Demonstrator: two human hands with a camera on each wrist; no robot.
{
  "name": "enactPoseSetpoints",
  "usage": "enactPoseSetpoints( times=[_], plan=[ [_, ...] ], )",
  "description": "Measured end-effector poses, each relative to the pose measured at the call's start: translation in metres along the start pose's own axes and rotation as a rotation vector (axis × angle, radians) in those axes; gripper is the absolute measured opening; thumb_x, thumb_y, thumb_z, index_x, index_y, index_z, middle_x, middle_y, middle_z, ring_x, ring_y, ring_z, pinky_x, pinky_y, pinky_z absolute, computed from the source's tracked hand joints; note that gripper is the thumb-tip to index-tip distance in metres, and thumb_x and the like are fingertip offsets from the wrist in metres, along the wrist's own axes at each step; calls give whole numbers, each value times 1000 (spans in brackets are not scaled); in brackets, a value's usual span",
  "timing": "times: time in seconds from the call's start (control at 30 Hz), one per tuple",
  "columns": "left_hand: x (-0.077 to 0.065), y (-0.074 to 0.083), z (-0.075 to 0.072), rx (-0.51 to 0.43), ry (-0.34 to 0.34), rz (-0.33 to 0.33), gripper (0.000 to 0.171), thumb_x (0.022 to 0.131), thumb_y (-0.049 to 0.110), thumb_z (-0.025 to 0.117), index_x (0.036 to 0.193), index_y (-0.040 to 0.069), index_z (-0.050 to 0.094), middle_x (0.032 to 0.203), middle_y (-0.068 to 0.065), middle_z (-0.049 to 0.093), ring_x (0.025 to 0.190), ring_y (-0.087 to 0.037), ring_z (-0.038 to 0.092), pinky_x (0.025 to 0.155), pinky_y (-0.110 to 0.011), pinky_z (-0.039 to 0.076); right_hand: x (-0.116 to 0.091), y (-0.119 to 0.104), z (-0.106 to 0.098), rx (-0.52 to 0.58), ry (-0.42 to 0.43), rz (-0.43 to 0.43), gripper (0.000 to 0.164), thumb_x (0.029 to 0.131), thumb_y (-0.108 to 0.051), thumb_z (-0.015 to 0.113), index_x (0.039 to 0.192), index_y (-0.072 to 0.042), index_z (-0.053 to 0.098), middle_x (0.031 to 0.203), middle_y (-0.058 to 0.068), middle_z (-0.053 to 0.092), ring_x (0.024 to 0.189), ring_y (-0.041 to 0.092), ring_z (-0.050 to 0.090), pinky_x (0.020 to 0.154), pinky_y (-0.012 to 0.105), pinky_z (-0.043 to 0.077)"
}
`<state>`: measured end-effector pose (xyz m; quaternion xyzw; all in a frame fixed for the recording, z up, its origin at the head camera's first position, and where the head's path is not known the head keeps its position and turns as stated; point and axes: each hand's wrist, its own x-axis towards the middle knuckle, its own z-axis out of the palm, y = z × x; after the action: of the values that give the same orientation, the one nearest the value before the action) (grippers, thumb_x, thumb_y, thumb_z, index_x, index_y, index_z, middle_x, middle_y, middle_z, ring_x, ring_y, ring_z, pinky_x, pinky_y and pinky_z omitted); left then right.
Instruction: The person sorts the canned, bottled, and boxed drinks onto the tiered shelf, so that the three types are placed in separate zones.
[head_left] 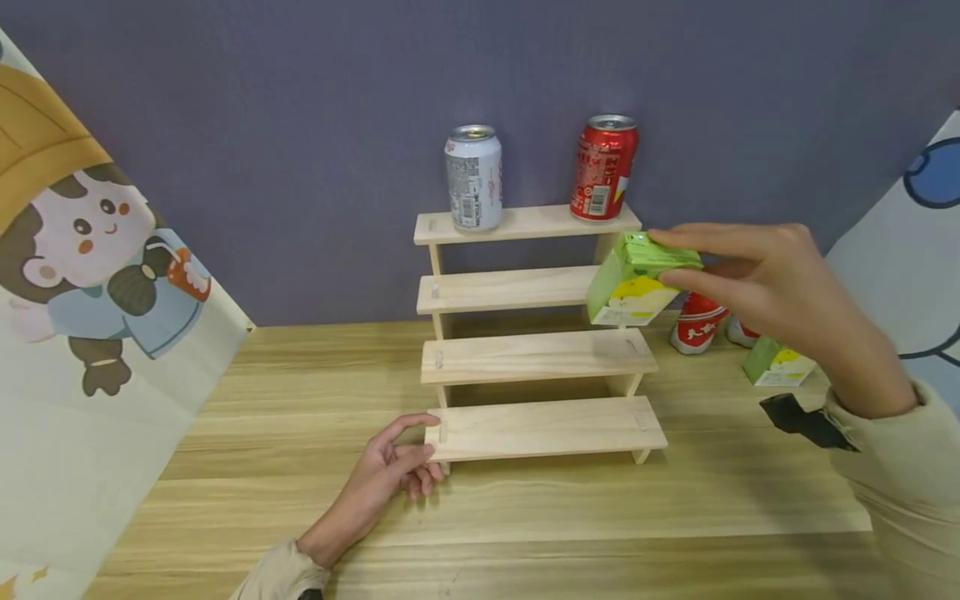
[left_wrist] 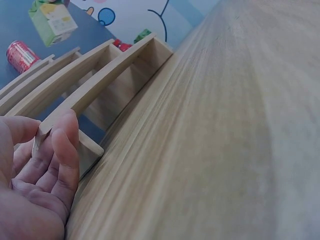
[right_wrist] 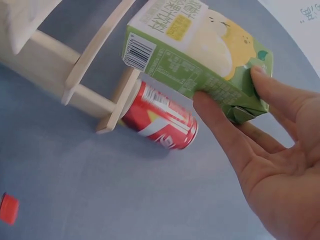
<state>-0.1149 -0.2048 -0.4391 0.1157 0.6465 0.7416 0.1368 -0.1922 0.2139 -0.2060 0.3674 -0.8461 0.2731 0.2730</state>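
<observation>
A green and white juice carton (head_left: 633, 283) with a yellow fruit picture is held near its top by my right hand (head_left: 765, 287), in the air before the right end of the shelf's upper tiers. In the right wrist view, thumb and fingers pinch one end of the carton (right_wrist: 200, 60). My left hand (head_left: 382, 467) grips the left end of the lowest step of a four-tier wooden shelf (head_left: 540, 429); the left wrist view has its thumb and fingers around the step's end. On the top tier stand a white can (head_left: 475, 179) at left and a red can (head_left: 603, 171) at right.
Right of the shelf, on the wood-grain table (head_left: 315, 375), are a red bottle or can (head_left: 697, 325), a second one partly hidden behind my right arm, and another green carton (head_left: 778, 362). A dark partition (head_left: 300, 167) rises behind; printed panels flank both sides.
</observation>
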Motion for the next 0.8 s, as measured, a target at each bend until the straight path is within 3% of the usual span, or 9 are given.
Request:
enactPoseSetpoints(
  times=[0.37,0.6,0.8],
  plan=[
    [1,0,0,10,-1,3,46,102,16,58,144,4,42,84,-11,73,65,-14,65,53,-22,52,25,-16,21,64,-2,-74,48,74,8,82,118,-10,75,119,15,70,97,-14,61,68,7,51],
    [0,1,0,1,-3,1,46,102,16,57,144,5,41,84,-10,73,64,-13,65,53,-22,52,43,-24,38,90,-15,-117,46,79,2,81,121,-13,73,120,4,70,97,5,69,70,10,53],
    [0,1,0,0,-6,2,46,102,16,57,144,5,41,84,-9,74,64,-13,65,53,-22,51,58,-30,52,99,-20,-133,39,82,-1,80,119,-11,74,118,13,70,78,17,74,67,7,49]
  ],
)
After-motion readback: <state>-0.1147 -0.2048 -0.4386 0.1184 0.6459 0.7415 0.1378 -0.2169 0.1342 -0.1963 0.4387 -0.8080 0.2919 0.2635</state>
